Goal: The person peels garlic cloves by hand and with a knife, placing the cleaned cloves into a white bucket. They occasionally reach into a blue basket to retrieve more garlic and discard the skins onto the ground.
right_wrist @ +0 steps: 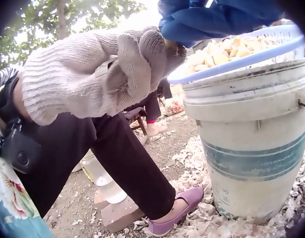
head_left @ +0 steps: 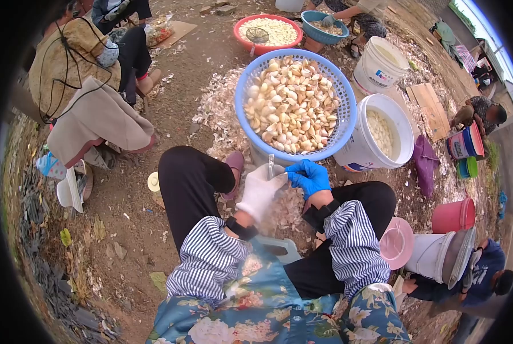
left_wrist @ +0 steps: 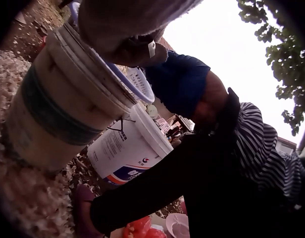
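Note:
My left hand [head_left: 262, 186], in a white knitted glove, grips a small flat metal blade [head_left: 271, 163] that sticks up past the thumb. Fingers of my blue-gloved right hand [head_left: 312, 179] are curled and meet the left fingertips. A pale yellowish bit [right_wrist: 168, 43], like a garlic clove, shows where the gloves meet; the fingers mostly hide it. Just beyond both hands, a blue colander [head_left: 352, 117] full of unpeeled garlic cloves [head_left: 291, 106] rests on a white bucket with a green band [right_wrist: 251, 124].
Right of the colander stands a white bucket [head_left: 409, 140] of pale peeled cloves [head_left: 378, 129], with another white bucket [head_left: 376, 71] behind. A red basin [head_left: 298, 43] of peeled cloves lies farther back. Garlic skins [head_left: 216, 106] litter the ground. Other people sit around the edges.

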Available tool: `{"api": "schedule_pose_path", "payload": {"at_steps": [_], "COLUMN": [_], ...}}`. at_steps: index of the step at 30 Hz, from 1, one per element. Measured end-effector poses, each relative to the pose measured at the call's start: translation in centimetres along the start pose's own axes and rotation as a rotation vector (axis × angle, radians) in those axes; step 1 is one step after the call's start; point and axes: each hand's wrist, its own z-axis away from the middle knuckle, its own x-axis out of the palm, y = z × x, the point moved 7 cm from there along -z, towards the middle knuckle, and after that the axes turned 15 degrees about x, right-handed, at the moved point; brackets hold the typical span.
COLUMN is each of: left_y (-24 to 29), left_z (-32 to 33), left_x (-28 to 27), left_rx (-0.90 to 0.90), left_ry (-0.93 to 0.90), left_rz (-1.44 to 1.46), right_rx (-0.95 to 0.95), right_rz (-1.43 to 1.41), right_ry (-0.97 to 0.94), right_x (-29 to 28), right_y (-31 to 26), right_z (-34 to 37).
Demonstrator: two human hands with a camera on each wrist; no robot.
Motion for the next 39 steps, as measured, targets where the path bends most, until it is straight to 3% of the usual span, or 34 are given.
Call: {"api": "schedule_pose_path", "payload": {"at_steps": [3,8,14,20,21,24,28,29,31,32,33,37,39], "left_y": [0.0,-0.3,-0.9,-0.4,-0.4,0.0,0.3,0.7,0.8,0.6,0.2,-1.1,-0.9], "left_z": [-0.3,-0.3,-0.3,-0.4,-0.4,-0.4,-0.4,-0.2,-0.1,-0.1,-0.1,-1.1,-1.1], "left_x": [0.2,-0.1,-0.7,-1.1,-1.2,-1.1,-0.4,0.1,1.1,0.9,0.5,-3.7,-4.1], "left_rx": [0.058,-0.049,-0.142,-0.116,-0.111,-0.101,-0.081,-0.065,-0.049,-0.045,-0.041,0.02,0.067], "left_ry": [-0.038,-0.002,0.066,0.123,0.14,0.158,0.084,0.037,-0.058,-0.019,0.02,0.35,0.357], "left_rz": [-0.051,0.135,0.349,0.384,0.392,0.407,0.259,0.221,0.153,0.114,0.074,-0.007,-0.042], "right_rx": [0.043,0.164,0.126,0.214,0.121,-0.045,0.045,0.035,0.109,0.14,0.137,-0.035,-0.009], "right_rz": [-0.047,-0.143,-0.186,-0.154,-0.016,0.79,1.128,0.989,0.325,-0.01,-0.062,0.319,0.243], "right_ry": [-0.058,-0.115,-0.212,-0.482,-0.489,-0.228,-0.157,-0.154,-0.28,-0.338,-0.437,-0.342,-0.203], "right_x": [-0.1,0.1,1.1,0.6,0.6,0.0,2.2,2.1,2.0,2.0,2.5,2.4,1.4], "right_y": [0.0,0.0,-1.5,-2.7,-2.6,-0.8,1.1,0.7,1.3,1.7,1.3,-0.2,-0.1], "right_z": [-0.1,-0.2,1.1,2.7,2.5,2.3,1.8,1.6,1.3,1.1,1.3,2.0,1.4]}}
